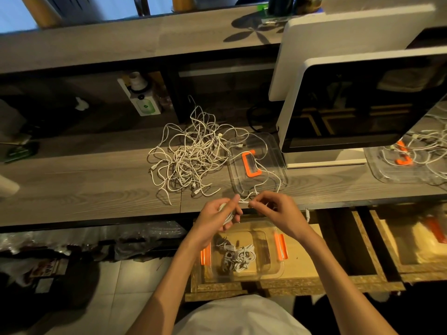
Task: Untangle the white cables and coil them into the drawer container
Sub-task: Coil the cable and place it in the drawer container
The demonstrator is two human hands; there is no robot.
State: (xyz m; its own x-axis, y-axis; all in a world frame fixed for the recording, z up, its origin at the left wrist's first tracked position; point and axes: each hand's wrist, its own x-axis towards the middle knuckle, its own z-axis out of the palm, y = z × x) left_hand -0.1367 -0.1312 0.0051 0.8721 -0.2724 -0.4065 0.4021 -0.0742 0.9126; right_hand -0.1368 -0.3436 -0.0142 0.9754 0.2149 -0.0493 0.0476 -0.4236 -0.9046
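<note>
While both hands (251, 213) pinch one white cable (244, 201), others lie tangled (191, 153).

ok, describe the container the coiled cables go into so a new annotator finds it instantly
Start at the wooden desk and drop below its front edge to the open drawer, under the left hand and right hand. The clear container sits inside it. Unlike the clear lid up on the desk, it has orange clips on both sides and already holds coiled white cables.
</note>
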